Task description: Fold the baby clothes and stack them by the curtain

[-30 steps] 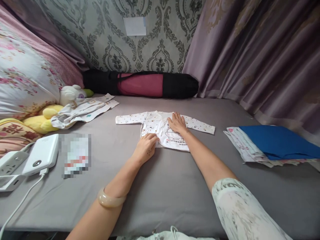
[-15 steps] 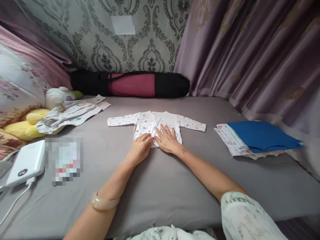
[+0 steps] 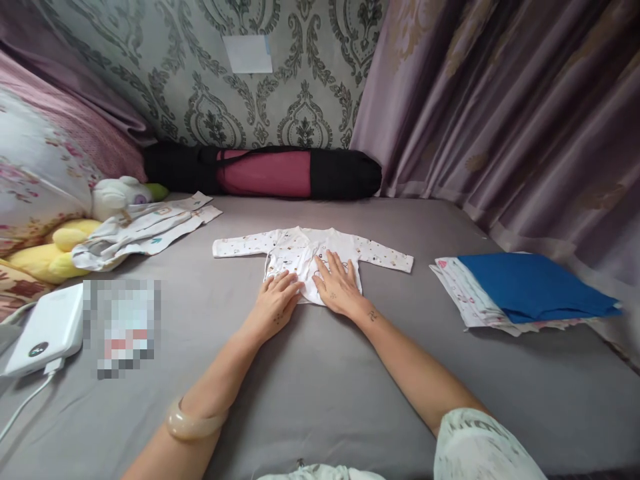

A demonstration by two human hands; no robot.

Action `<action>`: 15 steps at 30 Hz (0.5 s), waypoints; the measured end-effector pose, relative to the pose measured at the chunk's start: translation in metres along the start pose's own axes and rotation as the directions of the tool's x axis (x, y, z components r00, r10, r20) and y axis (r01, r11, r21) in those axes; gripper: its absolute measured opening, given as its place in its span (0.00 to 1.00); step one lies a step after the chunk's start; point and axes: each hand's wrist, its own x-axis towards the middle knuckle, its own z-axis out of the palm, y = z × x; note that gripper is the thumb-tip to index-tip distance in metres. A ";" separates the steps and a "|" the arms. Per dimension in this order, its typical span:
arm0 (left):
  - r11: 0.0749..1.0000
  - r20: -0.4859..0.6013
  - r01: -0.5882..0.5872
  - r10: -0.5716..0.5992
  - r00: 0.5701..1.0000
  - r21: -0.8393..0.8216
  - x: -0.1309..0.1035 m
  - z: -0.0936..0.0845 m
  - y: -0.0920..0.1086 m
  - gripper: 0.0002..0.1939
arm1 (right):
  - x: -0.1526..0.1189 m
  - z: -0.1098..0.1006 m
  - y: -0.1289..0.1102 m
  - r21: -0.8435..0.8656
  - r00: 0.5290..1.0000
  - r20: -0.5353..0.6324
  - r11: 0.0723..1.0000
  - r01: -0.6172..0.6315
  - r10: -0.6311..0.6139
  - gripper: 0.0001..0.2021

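Note:
A small white patterned baby shirt lies face up on the grey sheet, both sleeves stretched out to the sides. My left hand rests flat on its lower left part, fingers spread a little. On the lower right part lies my right hand, palm down with the fingers apart. Neither hand grips the cloth. Part of the shirt's lower edge is hidden under my hands.
Folded clothes with a blue cloth on top lie at the right. A black and red rolled bag spans the back. At left are a white power bank, a loose light garment and plush toys.
My left hand has shifted slightly left, opening a wider gap between my hands. The shirt's lower part looks smoother. The view has tilted a little.

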 end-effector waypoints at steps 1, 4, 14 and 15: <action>1.000 0.010 0.018 -0.018 1.000 0.006 0.000 -0.001 0.001 0.19 | 0.000 -0.001 0.004 -0.027 0.999 -0.033 1.000 -0.014 0.013 0.29; 0.998 0.054 0.059 -0.059 0.997 0.001 -0.001 -0.003 0.006 0.19 | 0.002 0.001 0.014 -0.077 0.996 -0.081 0.995 -0.055 0.049 0.29; 0.892 -0.320 0.411 -0.452 0.833 -0.191 0.008 -0.016 -0.028 0.14 | 0.004 0.007 0.019 -0.098 0.996 -0.009 0.991 -0.091 0.091 0.29; 0.844 -0.312 0.491 -0.536 0.785 -0.214 0.008 -0.019 -0.036 0.13 | 0.004 0.006 0.018 -0.099 0.996 -0.010 0.991 -0.090 0.090 0.29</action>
